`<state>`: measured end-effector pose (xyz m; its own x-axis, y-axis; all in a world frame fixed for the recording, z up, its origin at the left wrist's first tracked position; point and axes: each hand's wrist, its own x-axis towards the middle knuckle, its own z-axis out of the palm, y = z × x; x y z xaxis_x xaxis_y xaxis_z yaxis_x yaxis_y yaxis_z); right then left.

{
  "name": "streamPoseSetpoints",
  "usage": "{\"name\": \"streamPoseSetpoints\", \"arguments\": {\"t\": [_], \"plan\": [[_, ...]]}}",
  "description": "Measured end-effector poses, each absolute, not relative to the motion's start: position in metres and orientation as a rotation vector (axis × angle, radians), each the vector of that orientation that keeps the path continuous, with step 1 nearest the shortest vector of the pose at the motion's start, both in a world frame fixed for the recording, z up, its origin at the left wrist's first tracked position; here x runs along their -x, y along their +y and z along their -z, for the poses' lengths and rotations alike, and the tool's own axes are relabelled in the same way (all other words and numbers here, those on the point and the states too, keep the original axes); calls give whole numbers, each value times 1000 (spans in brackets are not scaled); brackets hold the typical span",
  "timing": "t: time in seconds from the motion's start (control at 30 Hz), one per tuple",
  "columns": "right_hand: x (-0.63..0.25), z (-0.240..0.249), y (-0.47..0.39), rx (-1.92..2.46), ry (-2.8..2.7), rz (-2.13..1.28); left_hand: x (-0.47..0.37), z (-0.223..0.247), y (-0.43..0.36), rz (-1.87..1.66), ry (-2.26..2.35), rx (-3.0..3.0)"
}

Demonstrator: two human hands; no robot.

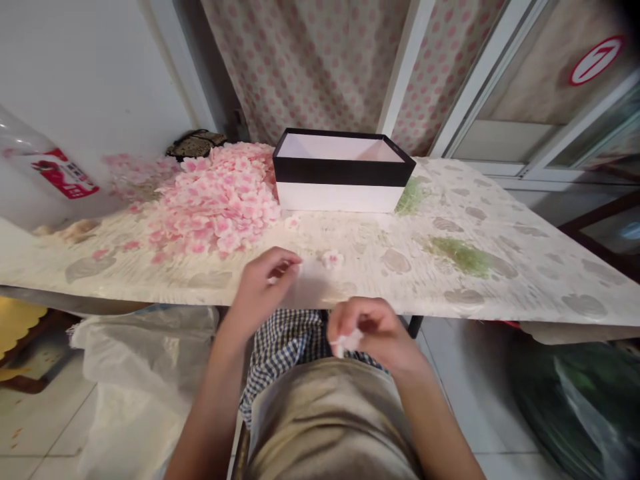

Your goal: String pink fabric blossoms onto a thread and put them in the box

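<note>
My left hand (266, 283) hovers over the front edge of the table, thumb and fingertips pinched together. Whatever may be in that pinch is too small to make out. Closer to my body, my right hand (373, 330) is closed on a white-pink artificial flower (350, 341), partly covered by the fingers. A single pale artificial flower (332, 259) lies on the tablecloth just beyond my hands. A large heap of pink artificial flowers (220, 200) spreads at the left. Behind my hands stands an open white box (343, 197) with a black rim.
Small green pieces (460, 256) lie on the patterned tablecloth (530, 280) at the right, with more green beside the box. A clear bottle with a red label (65, 175) is at the far left. A translucent plastic bag (140, 387) hangs below the table's left side.
</note>
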<state>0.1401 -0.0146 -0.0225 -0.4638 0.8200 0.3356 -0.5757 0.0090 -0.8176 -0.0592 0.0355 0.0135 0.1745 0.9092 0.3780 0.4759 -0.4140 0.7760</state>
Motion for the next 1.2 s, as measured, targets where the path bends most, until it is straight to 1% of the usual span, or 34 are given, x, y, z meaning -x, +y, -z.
{"name": "streamPoseSetpoints", "arguments": {"t": [0.07, 0.13, 0.17, 0.23, 0.3, 0.37, 0.4, 0.47, 0.57, 0.63, 0.8, 0.87, 1.2], "plan": [[-164, 30, -20, 265, -1191, -1601, 32, -11, 41, -1211, 1215, -2202], [-179, 32, -20, 233, -1149, -1544, 15, -14, 48, -1152, 1186, -2526], [-183, 32, -20, 226, -1128, -1521, 10, -18, 53, -1048, 1178, -2697], [-187, 31, -20, 231, -1111, -1483, 5, -25, 63, -730, 1159, -2981], [-186, 32, -19, 246, -1121, -1457, 4, -33, 74, -457, 1145, -3116], [-184, 34, -20, 269, -1143, -1448, 6, -38, 83, -351, 1148, -3159], [-183, 36, -20, 282, -1152, -1446, 7, -39, 85, -351, 1152, -3158], [-181, 37, -22, 313, -1166, -1426, 11, -42, 83, -471, 1129, -3059], [-181, 30, -28, 368, -1221, -1310, 16, -47, 62, -773, 993, -2685], [-182, 19, -35, 402, -1299, -1203, 17, -52, 42, -881, 893, -2475], [-187, -9, -52, 579, -1510, -899, 15, -63, 0, -813, 634, -2295], [-188, -15, -57, 658, -1572, -844, 15, -62, -9, -791, 577, -2289], [-187, -20, -60, 581, -1717, -966, 16, -55, -28, -709, 507, -2230]]}}
